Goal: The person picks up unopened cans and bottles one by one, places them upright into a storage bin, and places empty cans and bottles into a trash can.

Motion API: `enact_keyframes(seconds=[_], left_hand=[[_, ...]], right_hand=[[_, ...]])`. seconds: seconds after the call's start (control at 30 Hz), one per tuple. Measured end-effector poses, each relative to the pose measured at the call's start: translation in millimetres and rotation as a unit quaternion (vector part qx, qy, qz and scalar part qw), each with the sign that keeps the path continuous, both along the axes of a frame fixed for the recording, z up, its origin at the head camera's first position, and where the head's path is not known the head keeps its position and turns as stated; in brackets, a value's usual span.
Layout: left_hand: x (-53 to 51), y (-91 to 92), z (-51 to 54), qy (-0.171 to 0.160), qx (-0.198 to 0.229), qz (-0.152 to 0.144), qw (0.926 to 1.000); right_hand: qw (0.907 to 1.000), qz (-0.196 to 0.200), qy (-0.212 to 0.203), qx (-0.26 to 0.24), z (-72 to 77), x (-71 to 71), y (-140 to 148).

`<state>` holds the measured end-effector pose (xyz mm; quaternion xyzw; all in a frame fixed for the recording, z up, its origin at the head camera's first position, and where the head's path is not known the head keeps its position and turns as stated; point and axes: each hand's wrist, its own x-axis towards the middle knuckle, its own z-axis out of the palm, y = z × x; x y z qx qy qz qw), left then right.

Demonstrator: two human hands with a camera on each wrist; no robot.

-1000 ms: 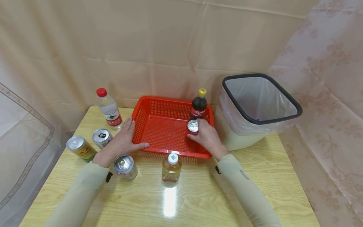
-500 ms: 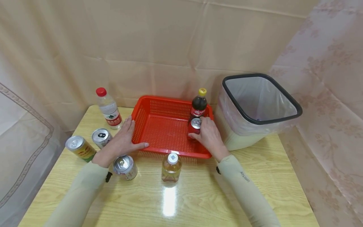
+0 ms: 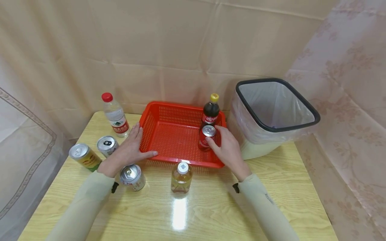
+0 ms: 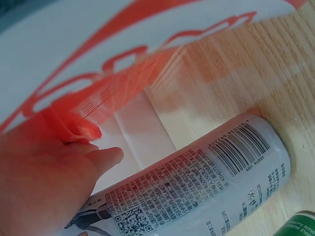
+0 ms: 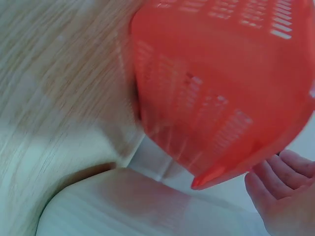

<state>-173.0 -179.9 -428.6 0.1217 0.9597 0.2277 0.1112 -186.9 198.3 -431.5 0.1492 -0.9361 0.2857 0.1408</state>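
Note:
A red can [image 3: 203,142] stands in the right part of the red basket [image 3: 181,161], in front of a cola bottle [image 3: 211,109] with a yellow cap. The right hand [image 3: 230,150] is beside the can with thumb and fingers spread apart; its thumb tip overlaps the can's edge, and whether it touches is unclear. In the right wrist view the fingers of that hand [image 5: 290,194] lie loosely bent past the basket wall [image 5: 206,73]. The left hand [image 3: 128,150] rests with straight fingers on the basket's left rim, thumb at the front left corner.
A lined bin [image 3: 256,147] stands right of the basket. Left are a red-capped bottle [image 3: 118,120], a yellow-green can [image 3: 90,160], a can with a black tab [image 3: 107,145] and a silver-topped can [image 3: 134,179]. A bottle of amber liquid [image 3: 181,180] stands in front.
The right hand held the red can, shifted with it slightly, and has now loosened, its thumb and fingers spread wider and drawn back to the right. The left hand has stayed in place.

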Motion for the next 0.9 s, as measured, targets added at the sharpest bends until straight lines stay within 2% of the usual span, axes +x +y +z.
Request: enact_keyframes(seconds=[0.13,0.27,0.43,0.53,0.67,0.77,0.9], left_hand=[[0.0,-0.2,-0.8,0.005,0.001,0.0,1.0],[-0.1,-0.2,-1.1,0.005,0.0,0.001,1.0],[-0.2,-0.6,-1.3,-0.005,-0.003,0.005,1.0],[-0.5,-0.9,-1.7,-0.005,-0.001,0.005,1.0],[-0.7,-0.6,-2.3,0.0,0.002,0.004,1.0],[-0.8,-0.3,-2.9,0.006,0.002,0.003,1.0],[-1.2,-0.2,-3.6,0.016,0.005,0.0,0.9999]], right_hand=[[0.9996,0.005,0.01,-0.027,4.2,10.6,0],[0.9982,0.014,-0.002,-0.059,10.2,21.9,-2],[0.9938,0.045,-0.015,-0.1,15.4,34.0,-5],[0.9916,0.074,-0.015,-0.105,15.4,39.8,-7],[0.9868,0.13,0.011,-0.097,12.6,44.3,-9],[0.9795,0.175,0.03,-0.095,10.1,46.1,-11],[0.9685,0.226,0.014,-0.103,6.9,48.7,-14]])
